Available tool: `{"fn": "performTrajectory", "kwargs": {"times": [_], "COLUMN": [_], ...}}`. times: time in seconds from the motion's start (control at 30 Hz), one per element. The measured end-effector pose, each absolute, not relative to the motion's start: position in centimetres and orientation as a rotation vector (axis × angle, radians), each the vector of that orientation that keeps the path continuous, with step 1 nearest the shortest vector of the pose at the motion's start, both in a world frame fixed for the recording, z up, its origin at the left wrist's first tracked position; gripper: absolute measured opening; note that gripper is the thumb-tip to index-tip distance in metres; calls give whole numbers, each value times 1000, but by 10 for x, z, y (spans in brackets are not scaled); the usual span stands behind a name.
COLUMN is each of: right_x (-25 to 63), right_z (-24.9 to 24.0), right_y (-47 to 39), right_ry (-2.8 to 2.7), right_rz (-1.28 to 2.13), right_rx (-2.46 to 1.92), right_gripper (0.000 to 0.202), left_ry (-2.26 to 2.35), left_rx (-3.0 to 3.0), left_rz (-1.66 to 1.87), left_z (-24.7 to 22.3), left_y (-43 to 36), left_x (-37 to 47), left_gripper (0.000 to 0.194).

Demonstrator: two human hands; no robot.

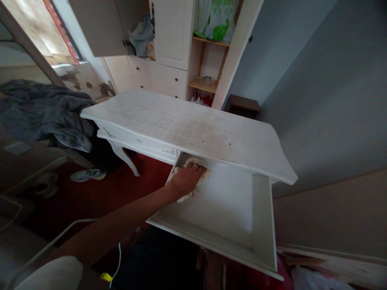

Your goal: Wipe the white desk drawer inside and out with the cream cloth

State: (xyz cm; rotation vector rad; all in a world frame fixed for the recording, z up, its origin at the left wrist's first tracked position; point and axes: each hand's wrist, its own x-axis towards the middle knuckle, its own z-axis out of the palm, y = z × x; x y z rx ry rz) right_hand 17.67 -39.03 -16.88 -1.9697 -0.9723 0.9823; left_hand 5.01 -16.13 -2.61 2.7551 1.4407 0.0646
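Note:
My left hand (188,178) reaches into the pulled-out drawer (266,217) of a white desk (145,117). Its fingers are bent over a crumpled cream cloth (189,195), pressed into the drawer's back left corner. A ring shows on one finger. Apart from the hand and cloth, the drawer's pale bottom is bare, with greyish marks along its edges. I cannot see my right hand. Beneath the drawer front is a dim brownish shape (211,268) that I cannot make out.
The desk top has dark smudges. Behind stands a white wardrobe (172,36) with open doors. Grey clothing (45,112) is heaped at the left, above a shoe (88,175) on the red floor. A white cable with a yellow tag (106,277) hangs by my left arm.

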Motion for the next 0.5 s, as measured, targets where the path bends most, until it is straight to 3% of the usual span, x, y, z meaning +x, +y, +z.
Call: {"fn": "performTrajectory", "kwargs": {"times": [0.23, 0.5], "right_x": [176, 177], "right_z": [-173, -177], "right_y": [-391, -392], "right_ry": [-974, -937], "right_rz": [1011, 1054], "right_rx": [-1938, -1856], "right_gripper": [25, 25], "left_ry": [1544, 1442], "left_rx": [2826, 2681], "left_rz": [186, 53], "left_z": [33, 18], "left_y": [-178, -174], "left_x": [12, -38], "left_gripper": [53, 68]}}
